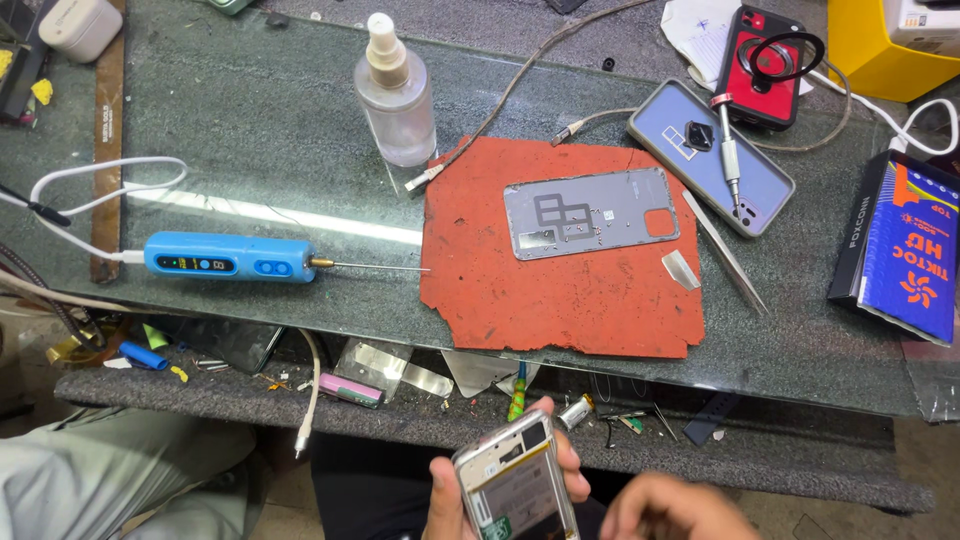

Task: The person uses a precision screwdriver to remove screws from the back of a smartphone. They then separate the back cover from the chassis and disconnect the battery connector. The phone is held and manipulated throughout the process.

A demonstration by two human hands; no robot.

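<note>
Two hands are seen at the bottom edge: an opened phone (pixel 517 480) is gripped by the left hand (pixel 450 500), below the glass table (pixel 250 120); the right hand (pixel 670 510) is blurred, its grip unclear.

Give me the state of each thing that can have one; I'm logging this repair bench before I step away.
Opened phone: back off, insides showing, held in left hand.
Right hand: beside the phone, blurred.
Grey back cover: detached, flat on red mat.
Blue electric tool: lying down, cable plugged in.
Spray bottle: upright, capped.
Screwdriver: lying on a grey phone case.
Tweezers: lying on the glass.
</note>
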